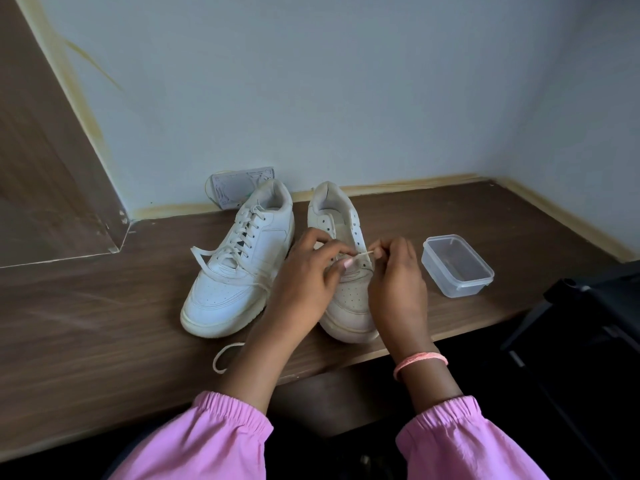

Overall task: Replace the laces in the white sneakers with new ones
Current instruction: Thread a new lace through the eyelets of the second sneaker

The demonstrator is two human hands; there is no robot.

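A: Head view. Two white sneakers on a brown wooden table (104, 323), toes toward the person, heels toward the pale wall (346, 81).

B: Laces?

A: The left sneaker (235, 271) is laced to the top, loose ends trailing off its side. The right sneaker (346, 258) has its upper eyelets bare; only the lowest eyelets are being worked.

B: Hands?

A: Both over the right sneaker. The left hand (304, 271) has curled fingers resting on the eyelet area near the toe box, thumb and forefinger pinched together; what exactly they grip is covered by the fingers. The right hand (394, 275) pinches the thin tip of a white lace (367, 252) between thumb and forefinger, the lace running short and taut between the two hands, just above the tongue.

B: Anything else on the table?

A: A clear plastic container (457, 266), lid off, just right of the right sneaker, apart from it. A loop of white cord (225, 356) near the table's front edge, partly behind the left forearm. A flat patterned packet (239, 187) leans against the wall behind the left sneaker.

B: Clothing?

A: Pink sleeves (225, 434) with gathered cuffs, a pink band (419, 362) on the right wrist. Dark object (588, 323) at far right, unidentifiable.
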